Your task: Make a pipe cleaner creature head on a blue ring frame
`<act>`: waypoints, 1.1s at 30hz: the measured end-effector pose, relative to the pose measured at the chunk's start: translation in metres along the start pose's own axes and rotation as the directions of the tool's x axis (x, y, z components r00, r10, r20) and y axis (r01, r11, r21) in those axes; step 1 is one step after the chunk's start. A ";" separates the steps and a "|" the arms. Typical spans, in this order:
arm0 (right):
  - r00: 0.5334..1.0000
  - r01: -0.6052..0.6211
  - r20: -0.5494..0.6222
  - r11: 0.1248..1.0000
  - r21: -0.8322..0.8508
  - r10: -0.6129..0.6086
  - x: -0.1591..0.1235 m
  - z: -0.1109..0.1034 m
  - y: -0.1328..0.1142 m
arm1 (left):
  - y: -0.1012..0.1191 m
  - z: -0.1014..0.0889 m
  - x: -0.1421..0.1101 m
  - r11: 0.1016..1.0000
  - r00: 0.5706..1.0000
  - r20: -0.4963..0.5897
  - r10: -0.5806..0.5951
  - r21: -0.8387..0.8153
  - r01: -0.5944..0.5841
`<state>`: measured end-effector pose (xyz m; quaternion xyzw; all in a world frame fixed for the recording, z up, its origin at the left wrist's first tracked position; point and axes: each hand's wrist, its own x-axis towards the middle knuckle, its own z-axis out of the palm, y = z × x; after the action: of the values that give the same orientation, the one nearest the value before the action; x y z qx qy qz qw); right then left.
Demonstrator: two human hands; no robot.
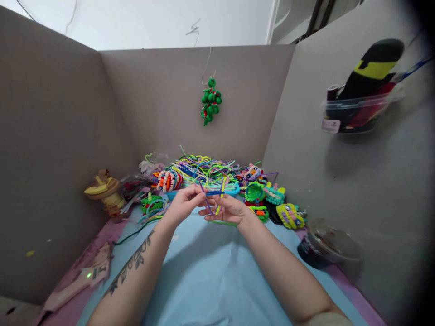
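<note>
Both hands meet over the middle of the blue-covered table, joined by a few fuzzy pipe cleaners. With thumb and fingertips, my left hand [186,202] pinches the end of a blue pipe cleaner [215,193], where a purple one [208,206] crosses it. My right hand [233,210], palm turned up and fingers curled, grips the other side, where a yellow pipe cleaner [218,209] stands across the blue one. How the strands join between the fingers is too small to make out. Just behind the hands lies a blue tray [234,189] heaped with loose pipe cleaners [200,167].
Fuzzy pipe-cleaner figures lie on both sides, including a yellow one [290,216] and a striped one [169,180]. A pink glue gun [84,277] with a green light rests at left. A lidded dark bowl [314,251] stands right. Grey panels enclose the table; a green ornament [211,102] hangs behind.
</note>
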<state>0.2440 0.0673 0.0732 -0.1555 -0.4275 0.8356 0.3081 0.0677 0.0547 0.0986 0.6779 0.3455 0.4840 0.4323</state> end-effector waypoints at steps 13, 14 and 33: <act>0.835 0.352 -0.445 0.936 -0.023 -0.325 0.004 0.007 -0.012 | 0.002 -0.013 0.014 0.389 0.803 -0.121 -0.584 -0.909 0.146; 0.812 0.367 -0.466 0.928 -0.061 -0.352 0.003 0.009 -0.014 | 0.001 -0.012 0.014 0.366 0.807 -0.101 -0.582 -0.918 0.149; 0.804 0.278 -0.477 0.934 -0.226 -0.355 0.001 0.004 -0.016 | -0.016 -0.003 0.011 0.839 0.789 -0.383 -0.481 -0.461 0.288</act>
<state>0.2469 0.0723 0.0886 -0.3196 -0.4101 0.6675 0.5331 0.0669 0.0715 0.0882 0.3515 0.4754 0.5943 0.5452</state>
